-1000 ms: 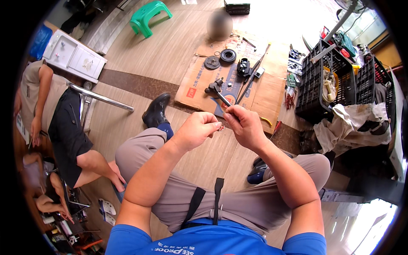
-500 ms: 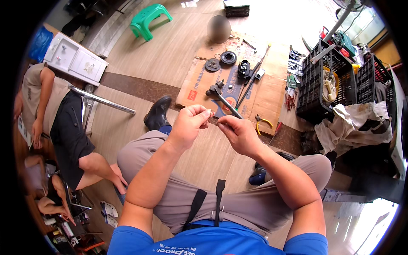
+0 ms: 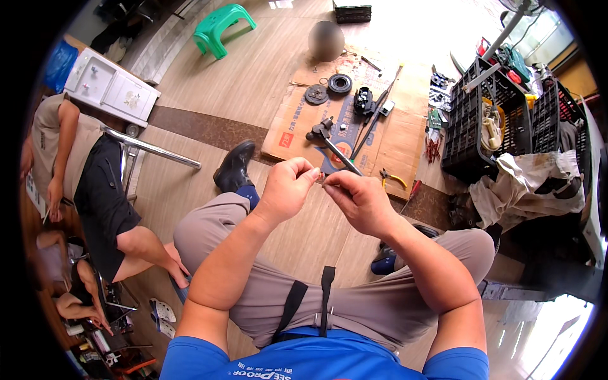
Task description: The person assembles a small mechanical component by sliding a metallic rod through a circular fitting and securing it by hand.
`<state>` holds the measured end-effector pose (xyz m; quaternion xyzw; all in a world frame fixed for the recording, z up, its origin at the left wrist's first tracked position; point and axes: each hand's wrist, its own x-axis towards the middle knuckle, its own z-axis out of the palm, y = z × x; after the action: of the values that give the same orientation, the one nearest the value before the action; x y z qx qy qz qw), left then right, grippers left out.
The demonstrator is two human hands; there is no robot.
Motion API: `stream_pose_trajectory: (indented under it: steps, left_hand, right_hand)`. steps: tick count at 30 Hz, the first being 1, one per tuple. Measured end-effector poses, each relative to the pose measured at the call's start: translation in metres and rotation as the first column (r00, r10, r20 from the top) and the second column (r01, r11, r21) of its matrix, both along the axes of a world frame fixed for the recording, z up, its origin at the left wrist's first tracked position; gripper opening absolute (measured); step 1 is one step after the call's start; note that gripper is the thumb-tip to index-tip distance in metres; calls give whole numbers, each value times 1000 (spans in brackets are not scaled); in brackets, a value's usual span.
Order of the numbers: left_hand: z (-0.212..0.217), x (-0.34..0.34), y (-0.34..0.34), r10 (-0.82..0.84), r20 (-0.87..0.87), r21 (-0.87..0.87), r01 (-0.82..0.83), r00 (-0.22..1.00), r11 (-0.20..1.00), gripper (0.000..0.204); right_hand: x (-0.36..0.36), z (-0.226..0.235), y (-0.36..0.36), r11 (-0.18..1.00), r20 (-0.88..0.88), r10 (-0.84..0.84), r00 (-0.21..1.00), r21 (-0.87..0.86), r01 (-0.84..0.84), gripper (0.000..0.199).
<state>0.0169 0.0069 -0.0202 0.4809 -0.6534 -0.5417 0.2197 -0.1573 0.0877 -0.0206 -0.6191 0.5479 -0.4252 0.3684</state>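
Above my knees my left hand (image 3: 289, 190) pinches a tiny reddish piece (image 3: 321, 178), too small to name. Its thumb and forefinger are pressed together. Close beside it, my right hand (image 3: 361, 199) is also closed in a pinch near the same piece; what lies between those fingertips is hidden. Just beyond the hands, on a flattened cardboard sheet (image 3: 399, 161), lies a dark rod with a jointed head (image 3: 322, 130). Farther off on the sheet are a round black ring-shaped part (image 3: 340, 83), a flat grey disc (image 3: 316, 94) and a black block-like part (image 3: 363, 102).
Yellow-handled pliers (image 3: 394, 180) lie at the cardboard's near right. Black plastic crates (image 3: 465, 142) with tools and cloths stand to the right. A green stool (image 3: 221, 25) is at the far left. Seated people (image 3: 104, 190) are on my left, beside a metal bar (image 3: 155, 149).
My left hand has shifted slightly right, bringing its fingertips nearer to those of my right hand. Both hands stay pinched, and the parts on the cardboard have not moved.
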Motion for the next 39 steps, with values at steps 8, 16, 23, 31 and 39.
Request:
stream_pose_trajectory:
  steps: [8, 16, 23, 31, 39]
  left_hand:
    - [3, -3, 6, -184, 104, -30, 188, 977, 982, 17]
    - [8, 0, 4, -280, 25, 144, 274, 960, 951, 15]
    - [-1, 6, -3, -145, -274, 284, 225, 951, 932, 13]
    - [0, 6, -4, 16, -307, 327, 90, 952, 941, 13]
    - [2, 0, 1, 44, -276, 286, 38, 960, 958, 14]
  right_hand:
    - [-17, -8, -14, 990, 9, -138, 990, 39, 138, 13]
    - [-17, -21, -18, 985, 7, -160, 987, 68, 159, 13]
    - [-15, -50, -19, 976, 16, -76, 997, 205, 72, 15]
    - [-16, -33, -19, 942, 438, -308, 845, 267, 205, 25]
    - [7, -27, -8, 942, 658, -75, 749, 293, -163, 34]
